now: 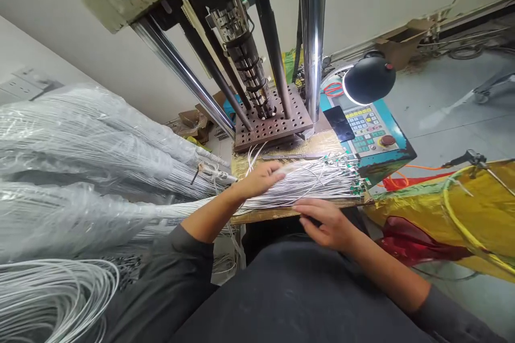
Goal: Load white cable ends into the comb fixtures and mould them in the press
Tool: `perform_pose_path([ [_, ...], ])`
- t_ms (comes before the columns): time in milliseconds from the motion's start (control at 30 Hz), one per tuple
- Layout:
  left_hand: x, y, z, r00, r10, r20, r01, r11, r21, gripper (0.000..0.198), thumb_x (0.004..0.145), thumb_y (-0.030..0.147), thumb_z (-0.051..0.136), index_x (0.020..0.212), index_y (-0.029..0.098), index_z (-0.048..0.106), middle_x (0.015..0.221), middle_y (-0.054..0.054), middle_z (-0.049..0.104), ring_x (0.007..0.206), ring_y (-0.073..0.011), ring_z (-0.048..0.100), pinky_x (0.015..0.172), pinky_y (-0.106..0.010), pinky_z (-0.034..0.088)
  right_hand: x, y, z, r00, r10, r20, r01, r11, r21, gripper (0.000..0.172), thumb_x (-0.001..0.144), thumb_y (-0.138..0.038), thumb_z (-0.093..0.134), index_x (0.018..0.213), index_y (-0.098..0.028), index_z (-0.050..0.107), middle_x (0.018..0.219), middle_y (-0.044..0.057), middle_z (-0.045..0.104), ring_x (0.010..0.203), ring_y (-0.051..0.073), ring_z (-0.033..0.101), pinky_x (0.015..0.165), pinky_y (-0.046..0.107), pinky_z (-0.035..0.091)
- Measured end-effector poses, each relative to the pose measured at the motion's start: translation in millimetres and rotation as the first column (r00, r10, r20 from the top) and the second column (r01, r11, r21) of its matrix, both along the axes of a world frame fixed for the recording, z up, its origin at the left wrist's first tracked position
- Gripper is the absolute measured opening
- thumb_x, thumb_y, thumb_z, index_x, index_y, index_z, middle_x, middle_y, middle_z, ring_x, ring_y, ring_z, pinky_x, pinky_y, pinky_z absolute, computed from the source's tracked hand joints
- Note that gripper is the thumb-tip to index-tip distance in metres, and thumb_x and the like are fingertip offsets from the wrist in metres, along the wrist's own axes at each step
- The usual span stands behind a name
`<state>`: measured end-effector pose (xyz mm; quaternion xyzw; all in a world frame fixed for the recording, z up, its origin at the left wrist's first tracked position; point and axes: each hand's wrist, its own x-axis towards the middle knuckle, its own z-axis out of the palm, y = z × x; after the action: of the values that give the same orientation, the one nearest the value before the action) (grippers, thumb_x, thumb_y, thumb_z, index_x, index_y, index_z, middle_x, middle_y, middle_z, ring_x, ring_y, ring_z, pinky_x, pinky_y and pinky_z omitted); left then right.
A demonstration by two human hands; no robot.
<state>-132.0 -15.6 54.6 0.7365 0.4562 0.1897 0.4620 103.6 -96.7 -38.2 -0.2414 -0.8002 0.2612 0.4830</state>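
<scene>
A thick bundle of thin white cables (301, 185) lies across the worktable, with small green-and-metal ends (356, 185) at its right side. My left hand (259, 179) is over the left part of the bundle, thumb and fingers closed around white cables; a few loose cable ends (251, 156) curve up behind it. What sits between the fingertips is partly hidden. My right hand (325, 221) is at the table's front edge, fingers stretched toward the bundle and thumb apart, holding nothing.
Behind the bundle stands a press with a perforated metal plate (295, 104) and steel columns (314, 37). A control panel (366, 131) and a black lamp (370, 79) are on the right. Plastic-wrapped cable bundles (80, 139) fill the left; a cable coil (56, 300) lies lower left.
</scene>
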Motion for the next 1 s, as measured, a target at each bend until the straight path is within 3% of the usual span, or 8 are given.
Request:
perform_pose_path([
  [100,-11.2,-10.0,7.0,0.980,0.153,0.129,-0.157,0.987,0.018,0.042,0.091,0.057,0.061,0.081,0.017,0.058,0.065,0.004,0.047,0.060,-0.0109,0.041,0.059,-0.024,0.034,-27.6,8.8,4.1,0.992,0.116,-0.055,-0.128,0.936,-0.328,0.044,0.090,-0.018,0.060,0.133,-0.026,0.066,0.137,0.012,0.064,0.118,0.024,0.066,0.093,0.039,0.061],
  [200,-25.8,-23.0,10.0,0.949,0.225,0.220,-0.223,0.974,-0.031,0.044,0.092,0.060,0.061,0.082,0.017,0.056,0.061,0.005,0.044,0.055,-0.0090,0.036,0.054,-0.022,0.029,-43.4,19.9,-4.4,0.984,-0.020,-0.174,-0.107,0.718,-0.688,0.059,0.086,-0.026,0.066,0.145,-0.028,0.056,0.154,0.013,0.049,0.120,0.024,0.065,0.089,0.038,0.062],
  [333,-35.4,-28.7,3.5,0.870,0.250,0.424,-0.225,0.968,-0.108,0.044,0.091,0.059,0.066,0.084,0.018,0.052,0.060,0.008,0.039,0.050,-0.0069,0.032,0.051,-0.021,0.027,-41.6,26.1,-9.3,0.934,-0.097,-0.344,-0.236,0.556,-0.797,0.081,0.082,-0.033,0.075,0.155,-0.031,0.042,0.151,0.015,0.052,0.112,0.023,0.067,0.091,0.041,0.059],
  [467,-26.0,-26.9,-5.1,0.913,0.155,0.377,-0.084,0.977,-0.197,0.043,0.090,0.058,0.068,0.086,0.018,0.054,0.059,0.008,0.041,0.049,-0.0068,0.035,0.049,-0.021,0.027,-28.7,31.1,6.7,0.875,-0.129,-0.466,-0.336,0.532,-0.777,0.090,0.078,-0.032,0.084,0.156,-0.030,0.039,0.127,0.012,0.069,0.083,0.018,0.066,0.077,0.037,0.058],
  [633,-9.2,-28.7,-13.6,0.971,0.051,0.234,0.000,0.977,-0.213,0.046,0.089,0.058,0.068,0.077,0.016,0.053,0.058,0.006,0.047,0.051,-0.0068,0.039,0.051,-0.021,0.029,-15.4,49.1,37.7,0.665,-0.206,-0.718,-0.516,0.568,-0.641,0.087,0.065,-0.034,0.094,0.141,-0.040,0.053,0.154,0.005,0.051,0.134,0.028,0.055,0.103,0.043,0.052],
  [733,2.5,-23.7,-18.0,0.966,-0.054,0.252,0.135,0.938,-0.320,0.046,0.083,0.057,0.075,0.078,0.016,0.054,0.061,0.006,0.048,0.051,-0.0065,0.041,0.051,-0.020,0.031,-12.1,59.2,51.8,0.591,-0.252,-0.766,-0.546,0.574,-0.610,0.071,0.072,-0.054,0.088,0.134,-0.037,0.058,0.143,0.005,0.061,0.132,0.029,0.057,0.106,0.046,0.050],
  [867,31.4,-13.6,-19.5,0.933,-0.148,0.329,0.293,0.843,-0.450,0.048,0.080,0.058,0.078,0.084,0.014,0.059,0.067,0.002,0.058,0.053,-0.0095,0.053,0.053,-0.023,0.040,-13.9,64.7,54.3,0.626,-0.279,-0.728,-0.482,0.596,-0.643,0.054,0.083,-0.064,0.074,0.125,-0.031,0.065,0.111,0.005,0.075,0.112,0.024,0.068,0.104,0.044,0.050],
  [1000,59.9,-11.2,-23.1,0.906,-0.067,0.418,0.289,0.819,-0.496,0.048,0.082,0.059,0.076,0.089,0.013,0.064,0.063,0.001,0.059,0.049,-0.0089,0.054,0.052,-0.022,0.038,-4.9,67.1,45.4,0.743,-0.125,-0.658,-0.511,0.529,-0.678,0.075,0.076,-0.076,0.073,0.132,-0.027,0.062,0.115,0.012,0.074,0.114,0.032,0.068,0.102,0.051,0.052],
])
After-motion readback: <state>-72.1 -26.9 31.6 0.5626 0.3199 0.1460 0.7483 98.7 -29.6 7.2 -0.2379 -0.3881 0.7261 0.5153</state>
